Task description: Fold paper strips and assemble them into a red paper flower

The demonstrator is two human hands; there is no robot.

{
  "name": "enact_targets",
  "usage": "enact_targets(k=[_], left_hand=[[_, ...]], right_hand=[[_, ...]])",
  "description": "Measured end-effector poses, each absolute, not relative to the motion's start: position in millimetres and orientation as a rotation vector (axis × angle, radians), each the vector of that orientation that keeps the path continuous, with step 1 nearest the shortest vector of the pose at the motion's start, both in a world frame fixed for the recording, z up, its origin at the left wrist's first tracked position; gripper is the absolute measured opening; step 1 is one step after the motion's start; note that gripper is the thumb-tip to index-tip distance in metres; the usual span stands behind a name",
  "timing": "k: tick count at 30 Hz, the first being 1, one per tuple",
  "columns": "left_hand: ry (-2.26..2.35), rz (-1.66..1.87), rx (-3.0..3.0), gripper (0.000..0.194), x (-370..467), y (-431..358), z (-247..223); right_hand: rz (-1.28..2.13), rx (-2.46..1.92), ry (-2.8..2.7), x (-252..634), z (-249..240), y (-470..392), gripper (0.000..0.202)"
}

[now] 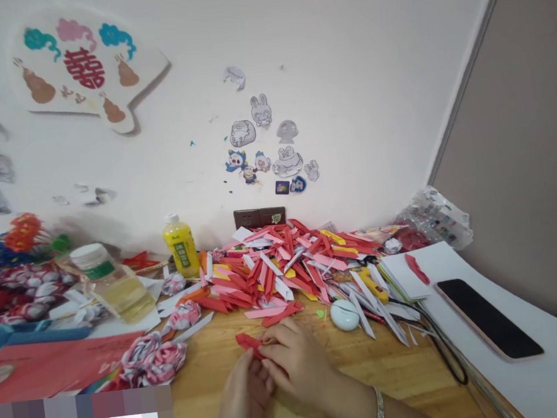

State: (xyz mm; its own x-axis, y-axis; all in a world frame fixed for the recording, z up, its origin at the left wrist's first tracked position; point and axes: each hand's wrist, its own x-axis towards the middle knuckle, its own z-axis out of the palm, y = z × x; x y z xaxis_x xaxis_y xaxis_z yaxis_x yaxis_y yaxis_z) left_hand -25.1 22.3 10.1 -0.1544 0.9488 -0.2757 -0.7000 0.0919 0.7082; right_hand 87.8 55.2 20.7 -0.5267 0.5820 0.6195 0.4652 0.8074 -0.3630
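Note:
A small folded red paper piece [247,342] is pinched between my two hands above the wooden table [200,406]. My left hand [248,387] holds its lower side with the thumb up and the other fingers curled below. My right hand [295,355] comes from the right and grips the paper's right side with thumb and forefinger; a beaded bracelet [379,412] circles that wrist. Just beyond the fingers lies a large heap of folded paper strips [270,270] in red, pink, white and yellow.
To the left stand a yellow bottle [181,247] and a clear bottle [116,288], with paper flowers [155,360] nearer. On the right are a white oval case [345,315], a yellow glue gun [371,284], a black cable [442,344] and a phone [489,317] on white paper.

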Motion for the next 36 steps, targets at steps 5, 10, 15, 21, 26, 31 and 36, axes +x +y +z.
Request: enact_targets(k=[5, 10, 15, 21, 26, 31, 36], left_hand=[[1.003, 1.429, 0.525, 0.029, -26, 21, 8], [1.135, 1.342, 0.853, 0.03, -21, 19, 15], [1.204, 1.257, 1.019, 0.038, -17, 16, 19], [1.265, 1.254, 1.087, 0.037, -20, 20, 10], [1.312, 1.358, 1.207, 0.028, -28, 20, 6], [1.328, 1.353, 1.233, 0.024, -30, 21, 3], [1.312, 1.415, 1.189, 0.024, -32, 25, 4]], right_hand=[[0.368, -0.913, -2.128, 89, 22, 56, 0.01], [0.669, -1.167, -1.924, 88, 22, 62, 0.01], [0.872, -1.158, -1.894, 90, 23, 67, 0.01], [1.015, -1.143, -1.75, 93, 20, 74, 0.01], [1.264, -1.108, -1.656, 98, 23, 80, 0.02], [1.541, -1.087, -1.509, 102, 32, 80, 0.019], [1.63, -1.058, -1.506, 109, 34, 83, 0.013]])
